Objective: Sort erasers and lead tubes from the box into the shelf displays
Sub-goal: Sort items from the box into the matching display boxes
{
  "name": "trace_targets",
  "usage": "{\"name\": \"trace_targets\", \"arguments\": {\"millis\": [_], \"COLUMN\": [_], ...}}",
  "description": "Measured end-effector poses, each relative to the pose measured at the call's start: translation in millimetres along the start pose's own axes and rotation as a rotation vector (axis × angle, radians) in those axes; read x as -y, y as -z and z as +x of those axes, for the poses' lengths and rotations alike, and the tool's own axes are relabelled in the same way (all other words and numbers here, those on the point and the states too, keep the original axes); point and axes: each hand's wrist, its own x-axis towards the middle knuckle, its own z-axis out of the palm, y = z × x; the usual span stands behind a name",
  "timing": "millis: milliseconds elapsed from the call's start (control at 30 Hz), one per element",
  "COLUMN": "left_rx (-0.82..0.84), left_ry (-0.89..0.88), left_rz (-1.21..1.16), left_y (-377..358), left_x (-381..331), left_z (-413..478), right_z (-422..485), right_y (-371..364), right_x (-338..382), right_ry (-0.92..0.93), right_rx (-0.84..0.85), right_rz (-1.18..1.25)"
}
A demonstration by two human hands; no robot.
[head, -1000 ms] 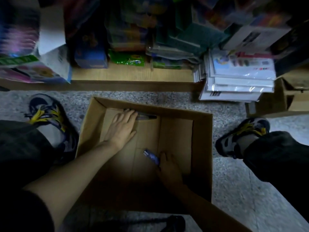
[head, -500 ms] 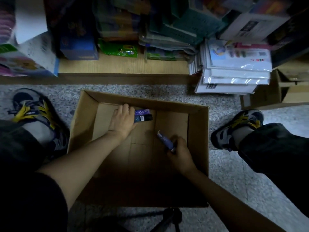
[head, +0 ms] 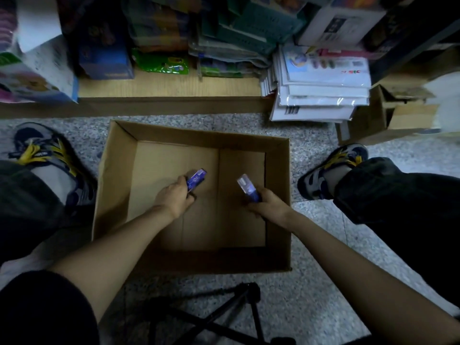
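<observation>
An open cardboard box [head: 277, 170] sits on the speckled floor between my feet, its bottom bare. Inside it my left hand [head: 174, 196] grips blue and purple lead tubes [head: 196, 179], which stick up and to the right out of my fist. My right hand [head: 267, 205] holds one blue lead tube [head: 247, 186] with a pale clear cap pointing up and left. Both hands are above the box bottom, about a hand's width apart.
A low wooden shelf [head: 169, 87] runs along the top, packed with coloured packs and boxes. A stack of white wrapped packs [head: 321, 95] stands at its right end, beside a small open carton [head: 378, 120]. My shoes flank the box. A black tripod [head: 239, 312] lies below it.
My left hand came back from the far wall of the box with the tubes in its grip. My right hand lifted its tube and moved right. The view shifted slightly.
</observation>
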Motion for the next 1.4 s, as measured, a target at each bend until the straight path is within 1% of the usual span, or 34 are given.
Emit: {"name": "trace_targets", "arguments": {"millis": [67,167,233,300,367,433,533,633,700,733,833,867,933,967,1033,1100,1133,1200,1300,1400], "left_rx": [0.03,0.069,0.093,0.082,0.053,0.024,-0.008,-0.018,-0.02,-0.023,-0.006,0.018,0.047,0.024,-0.112,-0.27,-0.322,-0.376,-0.374,-0.298], "left_ry": [-0.003,0.031,0.064,0.101,0.127,0.133,0.142,0.135,0.125,0.121,0.086,0.057,-0.007,-0.039,-0.116,-0.173,-0.197,-0.263,-0.399,-0.5], "left_rz": [-0.071,-0.156,-0.179,-0.206,-0.205,-0.19,-0.22,-0.266,-0.317,-0.342,-0.407,-0.445,-0.532,-0.571,-0.646,-0.72,-0.768,-0.849,-0.842,-0.756], "left_y": [-4.1,-9.5,-11.2,-10.0,-7.1,-3.8,1.0,4.3,5.9,7.0,14.4,18.5,29.2,35.9,52.5,74.4,87.1,113.8,153.6,189.2], "left_x": [5.8,20.0,32.0,42.5,49.4,51.7,50.6,46.0,41.2,38.0,23.9,16.3,-3.9,-15.6,-39.7,-62.2,-71.8,-87.7,-105.5,-117.2], "left_z": [-17.3,-41.1,-53.8,-63.4,-70.2,-74.7,-77.5,-78.4,-78.9,-79.0,-81.8,-83.4,-88.2,-91.1,-98.3,-106.7,-111.4,-122.0,-141.1,-160.8], "right_z": [0.7,2.3,1.5,0.1,-3.0,-4.4,-4.0,-3.5,-4.9,-5.7,-10.1,-12.9,-21.7,-28.3,-43.9,-64.1,-75.7,-99.1,-129.5,-155.4], "right_y": [-10.8,-27.9,-36.4,-41.5,-45.3,-48.4,-51.2,-52.0,-52.9,-52.3,-40.1,-32.5,-14.8,-6.2,8.7,23.1,30.0,44.4,66.6,85.8], "right_x": [-8.8,-23.3,-31.0,-39.3,-45.8,-50.3,-52.7,-54.2,-52.5,-49.2,-26.0,-14.7,11.0,24.2,50.1,74.1,85.9,109.5,141.5,170.1], "right_ry": [0.01,0.021,0.007,0.004,0.047,0.101,0.114,0.149,0.164,0.157,0.121,0.124,0.172,0.199,0.225,0.28,0.33,0.42,0.516,0.583], "right_rx": [0.08,0.294,0.391,0.408,0.388,0.374,0.396,0.377,0.306,0.268,0.178,0.13,0.028,0.003,0.01,0.037,0.043,0.042,0.009,-0.015], "right_rz": [-0.169,-0.588,-0.751,-0.788,-0.812,-0.855,-0.844,-0.91,-0.882,-0.81,-0.399,-0.293,-0.166,-0.118,-0.036,-0.001,0.008,0.012,-0.055,-0.083]}}
